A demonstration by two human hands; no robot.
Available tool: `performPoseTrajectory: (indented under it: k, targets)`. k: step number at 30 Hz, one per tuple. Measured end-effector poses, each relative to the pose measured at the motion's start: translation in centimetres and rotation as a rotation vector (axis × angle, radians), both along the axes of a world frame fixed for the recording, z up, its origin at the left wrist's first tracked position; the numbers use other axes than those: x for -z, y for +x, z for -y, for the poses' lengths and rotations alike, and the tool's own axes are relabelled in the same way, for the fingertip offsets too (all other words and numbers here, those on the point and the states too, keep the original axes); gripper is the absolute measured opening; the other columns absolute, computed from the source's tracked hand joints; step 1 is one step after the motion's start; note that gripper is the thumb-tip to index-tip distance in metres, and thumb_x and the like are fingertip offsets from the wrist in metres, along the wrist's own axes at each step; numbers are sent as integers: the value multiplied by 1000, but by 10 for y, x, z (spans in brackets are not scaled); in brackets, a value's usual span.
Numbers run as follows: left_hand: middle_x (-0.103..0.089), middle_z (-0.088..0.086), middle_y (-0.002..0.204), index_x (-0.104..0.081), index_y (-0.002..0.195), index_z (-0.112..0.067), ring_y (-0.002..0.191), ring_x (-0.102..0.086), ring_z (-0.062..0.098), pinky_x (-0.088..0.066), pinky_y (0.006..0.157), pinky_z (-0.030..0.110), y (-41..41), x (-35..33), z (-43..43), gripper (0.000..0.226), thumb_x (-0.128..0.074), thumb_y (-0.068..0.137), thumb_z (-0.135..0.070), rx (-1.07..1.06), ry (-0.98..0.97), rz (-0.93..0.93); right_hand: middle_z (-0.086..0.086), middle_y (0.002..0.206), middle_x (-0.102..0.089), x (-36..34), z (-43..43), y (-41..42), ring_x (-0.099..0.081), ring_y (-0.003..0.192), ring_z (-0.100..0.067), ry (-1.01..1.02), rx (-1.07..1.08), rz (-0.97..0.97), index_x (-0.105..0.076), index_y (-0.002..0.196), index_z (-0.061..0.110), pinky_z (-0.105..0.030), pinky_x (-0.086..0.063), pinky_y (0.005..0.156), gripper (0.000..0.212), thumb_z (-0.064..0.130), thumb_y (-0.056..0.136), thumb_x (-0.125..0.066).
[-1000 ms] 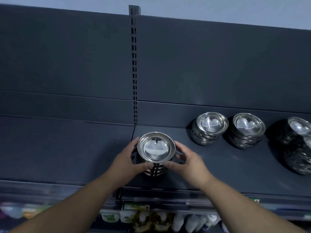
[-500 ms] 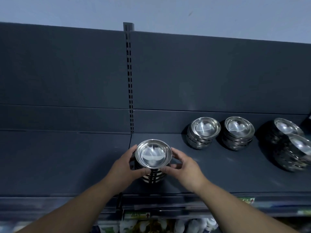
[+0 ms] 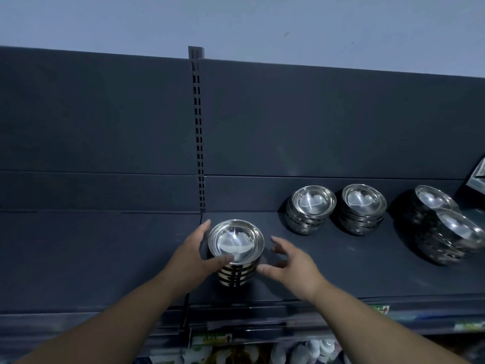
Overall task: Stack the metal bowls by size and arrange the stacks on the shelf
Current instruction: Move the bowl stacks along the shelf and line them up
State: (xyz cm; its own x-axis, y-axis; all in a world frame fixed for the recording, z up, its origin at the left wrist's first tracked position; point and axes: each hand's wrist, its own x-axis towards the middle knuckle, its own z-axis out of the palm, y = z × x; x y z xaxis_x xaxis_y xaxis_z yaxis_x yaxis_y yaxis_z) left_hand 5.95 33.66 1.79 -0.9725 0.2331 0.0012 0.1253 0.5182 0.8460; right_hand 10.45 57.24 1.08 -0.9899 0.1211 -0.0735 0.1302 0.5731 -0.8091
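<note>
Bottom edge: lower-tier goods (image 3: 236,350) (bottles and packets, too blurred to read). Two bare forearms reach up over the front lip onto the shelf (image 3: 341,274). Left hand (image 3: 194,256) grips the near stack (image 3: 236,248) of metal bowls, with the thumb laid on the front of the top rim and the fingers round the far left side. Right hand (image 3: 291,264) is off it, fingers spread and loosely bent, holding nothing. Its thumb tip is just beside the stack's right flank, and I can't tell if it touches. The near stack is several nested bowls standing upright toward the shelf front, just right of the slotted upright (image 3: 198,127). Handling guess: polished steel, stiff, not fragile but slick. One bowl is light, but the whole stack likely has some weight. Nested bowls can shift or tilt against each other, so take it low on opposite sides with both hands. Don't take it by the top rim alone, since the top bowl may just lift off. Further back, the left back stack (image 3: 312,208) and right back stack (image 3: 363,207) sit side by side near the back panel (image 3: 328,122), well apart from the hands. At far right is a cluster of wider bowls (image 3: 446,227), two stacks touching or overlapping, hard to separate. Above the panel, pale wall (image 3: 236,22).
</note>
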Motion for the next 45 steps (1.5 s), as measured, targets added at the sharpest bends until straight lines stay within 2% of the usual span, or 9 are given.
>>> performPoseTrajectory:
  k: [7,14,19,23,29,33,36,40,45]
  targets:
    - [-34,-4,152,-37,145,-26,139,-33,13,-26,108,25,-3,-35,-42,68,-66,85,-40,-50,-171,-243,4,121,-65,4,-52,7,-60,102,-10,139,122,100,-66,121,20,-21,-45,93,52,32,74,-83]
    - [-30,-6,153,-35,146,-27,138,-33,14,-26,112,25,-10,-53,-138,65,-61,88,-43,77,-368,-320,4,122,-66,-3,-121,0,-61,105,-11,113,174,73,-62,126,17,-23,-47,95,58,34,75,-82]
    - [-41,-3,146,-41,141,-24,134,-38,11,-27,104,17,-21,-40,-211,64,-66,84,-41,70,-387,-228,9,112,-65,-6,-184,-15,-59,100,-5,129,122,64,-62,127,17,-15,-40,84,53,33,79,-78]
    - [-51,-2,140,-49,135,-23,131,-43,14,-33,98,18,-34,-18,-246,58,-67,84,-43,-27,-392,-79,2,128,-64,-2,-223,-32,-59,117,-9,135,46,98,-58,131,19,-15,-39,94,57,40,81,-75]
    - [-42,1,150,-33,147,-17,137,-40,19,-32,112,31,-49,13,-264,81,-57,84,-60,-285,-178,173,-1,139,-57,10,-246,-65,-53,127,-11,-29,-42,159,-50,139,17,-16,-35,98,66,54,85,-63]
    - [-43,-1,150,-32,149,-17,136,-41,16,-29,110,24,-60,25,-270,75,-51,89,-57,-403,98,230,7,135,-57,18,-236,-91,-53,127,-18,-301,0,231,-54,134,26,-39,-42,109,93,86,63,-54]
    - [-44,-9,144,-37,146,-20,132,-41,10,-26,103,20,-74,26,-272,64,-42,94,-57,-428,264,257,18,104,-60,18,-224,-110,-59,104,-15,-521,12,282,-54,108,36,-39,-48,98,38,67,87,-46]
    - [-45,-17,145,-39,142,-39,132,-44,12,-32,114,41,-95,34,-271,86,-43,69,-85,-364,513,389,16,128,-58,20,-214,-130,-56,117,-16,-620,28,265,-49,128,45,-39,-46,92,48,70,88,-39]
    - [-54,-15,135,-48,133,-42,122,-53,12,-45,100,38,-109,47,-275,57,-41,83,-68,-338,625,430,19,124,-64,21,-205,-141,-57,118,-12,-656,53,286,-59,116,47,-40,-44,94,47,75,85,-36]
